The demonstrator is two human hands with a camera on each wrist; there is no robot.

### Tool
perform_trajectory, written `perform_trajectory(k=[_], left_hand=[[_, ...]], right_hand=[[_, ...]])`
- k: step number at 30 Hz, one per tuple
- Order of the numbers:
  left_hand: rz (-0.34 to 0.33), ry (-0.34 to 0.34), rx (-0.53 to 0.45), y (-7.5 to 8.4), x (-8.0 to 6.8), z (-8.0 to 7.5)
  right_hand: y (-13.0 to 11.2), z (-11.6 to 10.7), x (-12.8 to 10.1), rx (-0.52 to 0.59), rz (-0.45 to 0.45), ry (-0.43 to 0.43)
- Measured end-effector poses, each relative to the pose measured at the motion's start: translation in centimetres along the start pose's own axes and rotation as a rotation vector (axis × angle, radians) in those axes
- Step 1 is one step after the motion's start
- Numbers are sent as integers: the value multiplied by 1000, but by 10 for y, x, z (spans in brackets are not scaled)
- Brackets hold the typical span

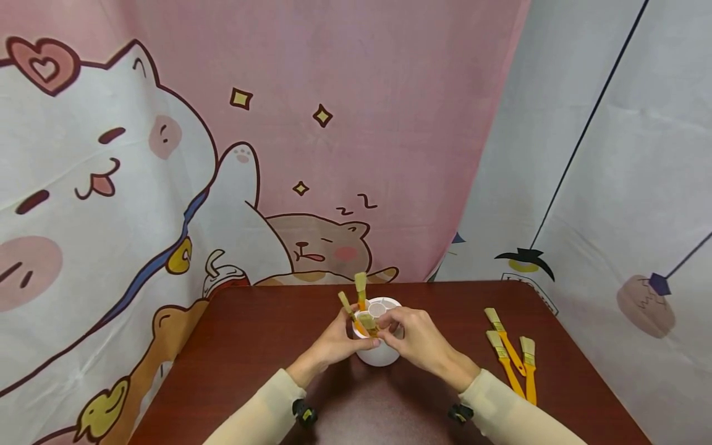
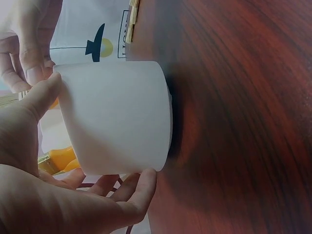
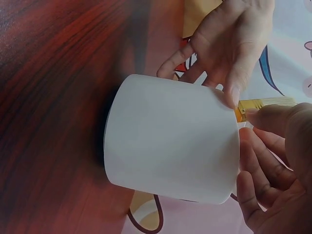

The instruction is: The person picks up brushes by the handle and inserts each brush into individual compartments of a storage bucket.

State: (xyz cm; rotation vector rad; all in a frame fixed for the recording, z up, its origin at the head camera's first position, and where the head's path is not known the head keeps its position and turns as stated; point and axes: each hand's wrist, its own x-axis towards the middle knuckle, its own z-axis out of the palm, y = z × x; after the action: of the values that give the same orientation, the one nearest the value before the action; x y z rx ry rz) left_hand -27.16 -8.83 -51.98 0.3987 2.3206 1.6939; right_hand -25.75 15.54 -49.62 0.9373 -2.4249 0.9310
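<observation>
A white round pot (image 1: 378, 355) with a sectioned top stands on the dark red-brown table. My left hand (image 1: 334, 343) holds the pot from its left side, with the thumb at the rim and the fingers around the wall, as the left wrist view shows. Two flat paintbrushes with orange handles stand in it bristles up, one upright (image 1: 360, 283) at the back and one leaning left (image 1: 345, 302). Over the near rim, my right hand (image 1: 417, 337) pinches a third paintbrush (image 3: 251, 105) by its metal band. That brush's handle is hidden in the pot.
Three more orange-handled paintbrushes lie on the right of the table (image 1: 250, 371), one at the back (image 1: 494, 319), one at left (image 1: 495, 343) and one at right (image 1: 528, 355). Behind the table hangs a cartoon-printed curtain (image 1: 400, 123).
</observation>
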Motion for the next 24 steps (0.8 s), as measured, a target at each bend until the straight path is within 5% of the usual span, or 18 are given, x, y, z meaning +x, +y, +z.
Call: perform_trajectory(k=[10, 24], left_hand=[[-3, 3, 1, 2, 0, -2], [-27, 21, 33, 2, 1, -2]], right_hand=[[-1, -4, 1, -10, -38, 36], [1, -28, -12, -63, 54, 76]])
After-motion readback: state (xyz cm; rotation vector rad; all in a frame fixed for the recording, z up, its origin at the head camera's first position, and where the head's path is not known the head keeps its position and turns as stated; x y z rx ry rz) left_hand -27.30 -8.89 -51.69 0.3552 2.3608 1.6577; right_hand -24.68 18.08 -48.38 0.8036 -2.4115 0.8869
